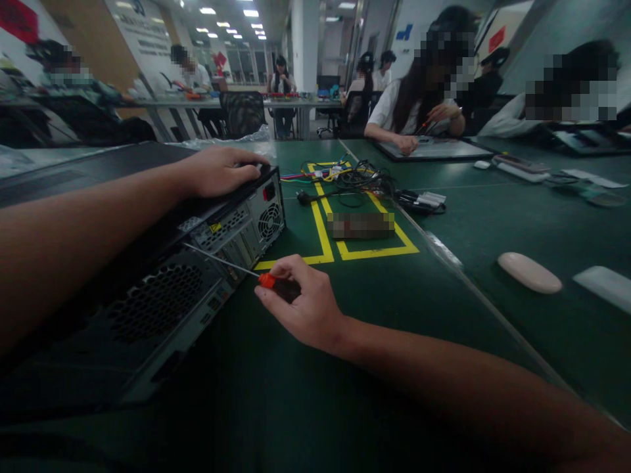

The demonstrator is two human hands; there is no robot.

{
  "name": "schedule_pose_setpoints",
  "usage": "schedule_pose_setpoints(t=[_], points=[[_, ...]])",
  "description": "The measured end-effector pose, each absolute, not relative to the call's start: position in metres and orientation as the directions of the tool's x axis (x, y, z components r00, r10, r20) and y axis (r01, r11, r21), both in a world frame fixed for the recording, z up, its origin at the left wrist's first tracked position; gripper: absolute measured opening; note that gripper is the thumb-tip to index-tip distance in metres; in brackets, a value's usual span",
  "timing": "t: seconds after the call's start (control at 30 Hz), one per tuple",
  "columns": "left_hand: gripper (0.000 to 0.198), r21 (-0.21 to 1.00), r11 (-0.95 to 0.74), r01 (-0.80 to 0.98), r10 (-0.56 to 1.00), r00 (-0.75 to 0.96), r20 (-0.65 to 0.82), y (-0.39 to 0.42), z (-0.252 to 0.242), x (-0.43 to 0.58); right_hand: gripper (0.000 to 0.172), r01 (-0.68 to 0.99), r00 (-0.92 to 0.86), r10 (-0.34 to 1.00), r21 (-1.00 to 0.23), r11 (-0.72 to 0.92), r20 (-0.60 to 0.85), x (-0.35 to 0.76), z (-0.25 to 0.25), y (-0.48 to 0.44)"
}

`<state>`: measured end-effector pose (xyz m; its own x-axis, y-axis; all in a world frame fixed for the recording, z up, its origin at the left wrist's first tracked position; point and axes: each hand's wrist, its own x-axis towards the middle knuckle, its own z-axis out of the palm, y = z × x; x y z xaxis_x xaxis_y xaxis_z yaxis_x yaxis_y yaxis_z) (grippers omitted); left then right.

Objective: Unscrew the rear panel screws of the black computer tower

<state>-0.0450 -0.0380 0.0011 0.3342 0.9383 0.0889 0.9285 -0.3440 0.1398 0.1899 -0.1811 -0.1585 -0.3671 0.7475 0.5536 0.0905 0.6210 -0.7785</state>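
A black desktop computer case (pixel 197 315) lies on the green table at the left, its rear panel with vents and ports facing me. My left hand (pixel 224 172) rests on the case's top near its far rear corner, thumb apart from the fingers; part of its fingertips is hidden. My right hand (pixel 308 302) is wrapped round the dark handle of a screwdriver (pixel 269 280) with an orange collar. The long thin shaft points left, its tip at the upper edge of the rear panel. Whether the tip sits in a screw, I cannot tell.
Beyond the case lies a tangle of black and coloured cables (pixel 359 176). A blurred-out box (pixel 361 226) sits inside yellow tape (pixel 379 252). On the right are a pale oval case (pixel 530 272) and a white object (pixel 606 287). A person (pixel 419 108) works across the table; others sit behind.
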Motion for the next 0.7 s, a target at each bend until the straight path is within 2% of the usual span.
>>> schedule_pose_setpoints(t=[0.2, 0.5, 0.7], points=[[0.078, 0.136, -0.326, 0.936, 0.945, 0.317, 0.083, -0.0385, 0.0014, -0.0441, 0.023, 0.097, -0.376, 0.762, -0.795, 0.599, 0.528, 0.1900, -0.1612, -0.1808], [0.075, 0.103, -0.303, 0.948, 0.951, 0.294, 0.091, -0.0444, 0.0018, -0.0413, 0.015, 0.091, -0.333, 0.785, -0.811, 0.578, 0.522, 0.1873, -0.1681, -0.1778], [0.073, 0.116, -0.288, 0.951, 0.956, 0.277, 0.100, -0.0443, 0.0018, -0.0403, 0.015, 0.115, -0.371, 0.776, -0.804, 0.583, 0.510, 0.1896, -0.1647, -0.1804]])
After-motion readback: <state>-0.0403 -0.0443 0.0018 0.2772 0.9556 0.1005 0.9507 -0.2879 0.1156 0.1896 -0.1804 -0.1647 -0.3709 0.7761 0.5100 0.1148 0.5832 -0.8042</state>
